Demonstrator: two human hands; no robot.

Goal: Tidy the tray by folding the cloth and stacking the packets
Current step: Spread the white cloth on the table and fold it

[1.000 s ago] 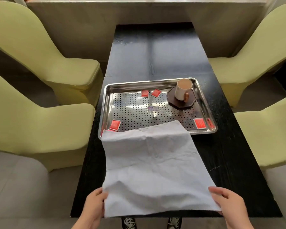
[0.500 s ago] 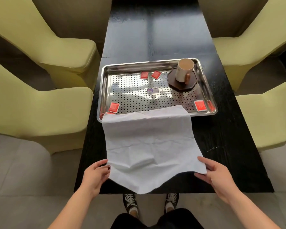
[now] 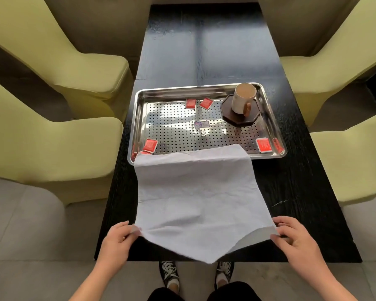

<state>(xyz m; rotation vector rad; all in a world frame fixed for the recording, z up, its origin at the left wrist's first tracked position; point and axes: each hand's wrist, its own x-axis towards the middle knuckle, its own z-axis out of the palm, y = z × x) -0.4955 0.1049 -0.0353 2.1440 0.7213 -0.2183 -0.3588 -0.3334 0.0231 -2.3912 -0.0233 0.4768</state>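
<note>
While both hands hold the white cloth (image 3: 195, 192) by its near corners, its far edge lies over the near rim of the steel tray (image 3: 137, 127) and covers a strip of the holed floor there. From the tray the cloth runs back toward the person across the black table (image 3: 204, 51). Its near edge sags to a point between the two hands, hanging past the table's near edge.

The left hand (image 3: 117, 242) pinches the near left corner, with its curled fingers (image 3: 123, 227) and thumb closed on the fabric so that the corner sits right at the fingertips. The right hand (image 3: 295, 240) pinches the near right corner, which is caught between the thumb and the bent fingers (image 3: 284, 221). Both hands are well apart from the tray, on its near side.

Inside the tray, red packets (image 3: 190, 103) lie scattered. Two are just beside each other near the far rim, one is in the near left corner just beside the cloth's far edge, and one is in the near right corner. A small pale packet (image 3: 201, 124) lies in the tray's middle. In the far right corner a cup (image 3: 243, 98) stands on a dark eight-sided coaster (image 3: 254, 115). Yellow-green chairs (image 3: 52, 148) stand on either side of the tray.
</note>
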